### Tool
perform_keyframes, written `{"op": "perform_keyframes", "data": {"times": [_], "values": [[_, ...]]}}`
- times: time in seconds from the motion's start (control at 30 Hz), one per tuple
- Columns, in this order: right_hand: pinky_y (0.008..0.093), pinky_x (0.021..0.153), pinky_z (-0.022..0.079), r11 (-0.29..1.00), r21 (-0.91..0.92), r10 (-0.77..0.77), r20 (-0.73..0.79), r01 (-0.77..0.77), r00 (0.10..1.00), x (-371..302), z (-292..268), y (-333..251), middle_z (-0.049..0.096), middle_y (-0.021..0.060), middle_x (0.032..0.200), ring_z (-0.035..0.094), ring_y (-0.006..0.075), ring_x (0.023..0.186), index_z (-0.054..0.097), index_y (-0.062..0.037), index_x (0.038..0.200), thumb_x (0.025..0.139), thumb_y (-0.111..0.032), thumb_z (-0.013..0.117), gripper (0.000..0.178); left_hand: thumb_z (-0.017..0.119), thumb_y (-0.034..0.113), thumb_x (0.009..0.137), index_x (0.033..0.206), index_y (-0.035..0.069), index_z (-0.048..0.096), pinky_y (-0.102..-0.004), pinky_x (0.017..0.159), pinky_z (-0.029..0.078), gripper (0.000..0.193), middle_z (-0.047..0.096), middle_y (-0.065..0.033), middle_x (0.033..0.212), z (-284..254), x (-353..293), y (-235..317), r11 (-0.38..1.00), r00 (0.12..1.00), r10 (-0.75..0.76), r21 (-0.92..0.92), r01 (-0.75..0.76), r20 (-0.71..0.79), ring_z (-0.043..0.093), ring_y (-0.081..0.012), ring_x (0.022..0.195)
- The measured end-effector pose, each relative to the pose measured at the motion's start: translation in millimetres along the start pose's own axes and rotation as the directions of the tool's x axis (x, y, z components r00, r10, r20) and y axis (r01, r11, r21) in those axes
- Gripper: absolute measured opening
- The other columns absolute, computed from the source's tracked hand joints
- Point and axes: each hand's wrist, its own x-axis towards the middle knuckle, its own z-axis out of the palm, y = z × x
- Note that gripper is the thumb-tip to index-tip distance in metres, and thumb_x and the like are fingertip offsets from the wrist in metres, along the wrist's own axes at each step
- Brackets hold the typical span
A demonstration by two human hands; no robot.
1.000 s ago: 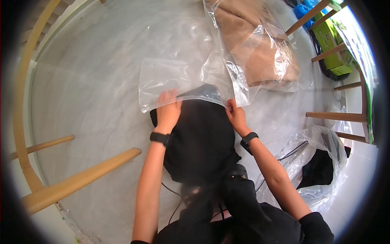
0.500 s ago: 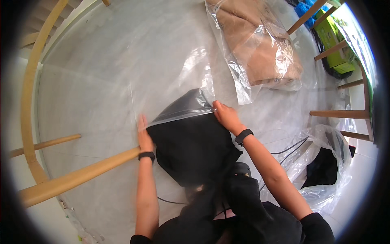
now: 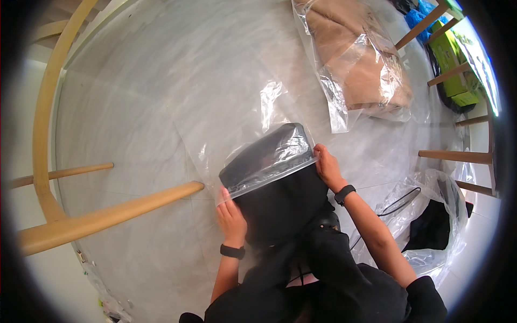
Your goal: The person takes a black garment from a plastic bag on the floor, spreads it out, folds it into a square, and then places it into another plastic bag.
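A folded black cloth item, seemingly a garment (image 3: 280, 202), lies on the floor in front of me, its far end inside a clear plastic bag (image 3: 272, 102). The bag's mouth crosses over the cloth as a pale strip. At the left corner of that mouth, my left hand (image 3: 232, 218) is closed on the bag's edge, fingertips partly behind the film. My right hand (image 3: 328, 168) pinches the opposite corner. The near part of the cloth sticks out of the bag toward my knees.
A brown folded item in a clear bag (image 3: 358, 64) lies at the far right. Wooden chair legs (image 3: 140, 207) reach in at the left, others (image 3: 455, 156) at the right. Another clear bag with black cloth (image 3: 429, 226) and a dark cord (image 3: 401, 203) lie near my right arm.
More of the black cloth now sits inside the bag. My left hand has moved right and nearer to me, onto the bag's mouth; the right hand has shifted slightly right and nearer.
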Motion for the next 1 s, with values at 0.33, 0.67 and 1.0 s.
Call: {"op": "perform_keyframes", "data": {"times": [0.33,0.67,1.0], "values": [[0.0431,0.079,0.048,0.982,-0.156,-0.103,0.018,0.104,0.995,-18,-13,22,0.059,0.0173,0.101,0.057,0.0361,0.095,0.048,-0.0029,0.116,0.089,-0.006,0.052,0.027,0.059,0.008,0.086,0.132,-0.004,0.04,-0.0454,0.099,0.04,0.052,0.043,-0.0243,0.128,20,1,-28,0.942,0.975,-0.223,-0.261,0.209,-0.022,0.044,-0.04,0.12],[0.0498,0.07,0.047,0.96,-0.271,0.12,0.164,-0.072,0.979,-63,-31,12,0.057,0.0195,0.093,0.057,0.0424,0.084,0.046,-0.0031,0.101,0.087,-0.007,0.052,0.015,0.054,0.014,0.088,0.098,-0.003,0.053,-0.0471,0.064,0.047,0.019,0.062,-0.0222,0.082,51,-26,-51,0.997,0.916,-0.077,0.031,0.071,0.394,0.062,-0.0389,0.076],[0.0341,0.08,0.044,0.895,0.349,0.321,-0.068,-0.279,0.945,-79,20,32,0.062,0.0098,0.088,0.054,0.0183,0.087,0.051,0.0018,0.104,0.1,-0.026,0.042,0.029,0.048,0.018,0.094,0.125,0.0,0.045,-0.0348,0.087,0.044,0.035,0.055,-0.0145,0.112,89,-81,-20,0.219,0.774,-0.351,-0.757,0.615,0.527,0.055,-0.0255,0.102]]}}
